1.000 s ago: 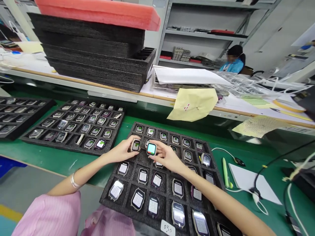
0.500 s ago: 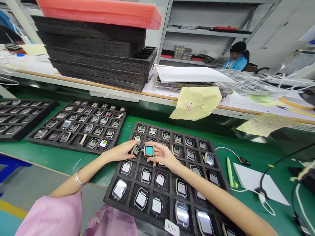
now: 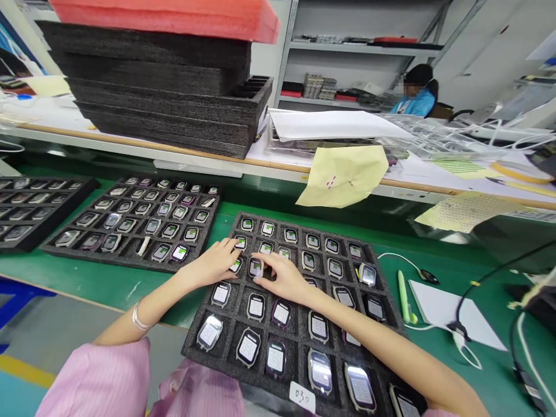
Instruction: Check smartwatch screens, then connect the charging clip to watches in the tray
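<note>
A dark foam tray full of smartwatches without straps lies before me, most of their screens lit. My left hand is at the tray's left edge, thumb and fingertips closed about a smartwatch low in its compartment; the fingers partly cover it. Beside it, my right hand pinches another smartwatch between thumb and fingers, its screen facing up, at a compartment in the second column. Whether this watch touches the tray's foam I cannot tell. A label reading 030 is on the tray's near edge.
More watch trays lie to the left. A stack of black foam trays under red foam stands on the shelf ahead. A green pen, white pad and cables lie right. A person sits far back.
Both hands have lowered their watches toward the tray. The left watch now sits in its compartment; the right one has shifted slightly left, and its screen changed from blue and red to darker with green.
</note>
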`<state>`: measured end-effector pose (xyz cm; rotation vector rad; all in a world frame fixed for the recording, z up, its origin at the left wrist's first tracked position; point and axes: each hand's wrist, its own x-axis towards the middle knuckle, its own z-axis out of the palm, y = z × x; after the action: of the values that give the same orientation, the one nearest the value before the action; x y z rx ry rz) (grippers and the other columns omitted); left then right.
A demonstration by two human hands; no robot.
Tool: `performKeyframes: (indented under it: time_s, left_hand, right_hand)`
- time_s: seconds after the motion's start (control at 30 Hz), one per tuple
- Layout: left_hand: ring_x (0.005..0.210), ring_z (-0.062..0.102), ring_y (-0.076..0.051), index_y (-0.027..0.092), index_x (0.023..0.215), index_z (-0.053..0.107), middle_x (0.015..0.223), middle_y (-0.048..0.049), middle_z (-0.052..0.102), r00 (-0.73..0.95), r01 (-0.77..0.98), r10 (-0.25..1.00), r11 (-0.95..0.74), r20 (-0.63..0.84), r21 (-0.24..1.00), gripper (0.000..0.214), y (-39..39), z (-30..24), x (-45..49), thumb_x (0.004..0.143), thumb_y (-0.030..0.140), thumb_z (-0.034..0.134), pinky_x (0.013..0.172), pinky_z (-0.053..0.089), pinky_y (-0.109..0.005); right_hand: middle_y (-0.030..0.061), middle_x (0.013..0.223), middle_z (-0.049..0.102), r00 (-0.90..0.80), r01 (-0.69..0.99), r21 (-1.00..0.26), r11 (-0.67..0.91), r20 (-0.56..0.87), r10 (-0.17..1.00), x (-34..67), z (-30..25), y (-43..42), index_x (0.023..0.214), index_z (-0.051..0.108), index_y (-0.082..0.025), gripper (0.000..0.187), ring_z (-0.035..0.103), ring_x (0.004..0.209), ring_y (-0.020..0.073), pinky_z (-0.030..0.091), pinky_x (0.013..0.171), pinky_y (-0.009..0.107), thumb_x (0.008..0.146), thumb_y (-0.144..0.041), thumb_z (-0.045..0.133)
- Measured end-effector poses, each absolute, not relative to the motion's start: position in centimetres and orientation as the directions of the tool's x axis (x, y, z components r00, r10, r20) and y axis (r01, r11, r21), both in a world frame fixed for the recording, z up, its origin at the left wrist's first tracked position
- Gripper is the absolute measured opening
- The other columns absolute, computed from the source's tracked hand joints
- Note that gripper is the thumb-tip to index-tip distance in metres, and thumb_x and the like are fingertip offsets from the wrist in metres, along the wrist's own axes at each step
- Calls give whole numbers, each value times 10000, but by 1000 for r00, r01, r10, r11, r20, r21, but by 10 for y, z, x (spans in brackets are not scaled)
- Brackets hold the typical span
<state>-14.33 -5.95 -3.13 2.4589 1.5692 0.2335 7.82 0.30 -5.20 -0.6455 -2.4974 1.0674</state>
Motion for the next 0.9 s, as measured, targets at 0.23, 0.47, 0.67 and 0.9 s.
performKeyframes:
  time_s: [0.23, 0.47, 0.67, 0.9]
  left_hand:
    - [1226, 428, -328, 127, 1057, 520, 1301, -186, 458, 510, 840, 860, -491, -30, 230, 338, -57, -17, -144, 765, 169, 685, 974, 402, -450]
    - [1057, 521, -295, 150, 951, 524, 1145, -127, 526, 563, 817, 825, -548, -44, 176, 226, -47, -12, -110, 789, 191, 675, 870, 432, -405]
    - [1004, 529, -302, 145, 946, 521, 1087, -126, 545, 582, 810, 809, -568, -84, 144, 267, -38, -16, -101, 757, 186, 705, 839, 429, -407]
    - [1002, 518, -308, 103, 984, 550, 1052, -151, 549, 669, 742, 741, -663, -47, 103, 208, -38, -12, -50, 818, 215, 605, 852, 432, -412]
  right_hand:
    - [158, 1210, 492, -856, 405, -472, 783, 106, 506, 89, -37, 6, 1220, 566, -156, 450, 463, 1115, 332, 385, 952, 510, 793, -198, 702]
    - [105, 991, 554, -844, 513, -279, 812, 8, 537, 152, -7, 27, 1004, 634, -155, 203, 523, 965, 292, 447, 866, 432, 805, -125, 658]
    - [122, 1049, 533, -834, 551, -199, 811, -104, 541, 195, -14, 14, 1073, 619, -147, 324, 539, 957, 291, 470, 840, 419, 760, -117, 700]
    - [144, 1077, 544, -824, 563, -214, 798, -64, 564, 188, -27, 8, 1007, 634, -129, 345, 532, 998, 346, 455, 854, 494, 706, -179, 794]
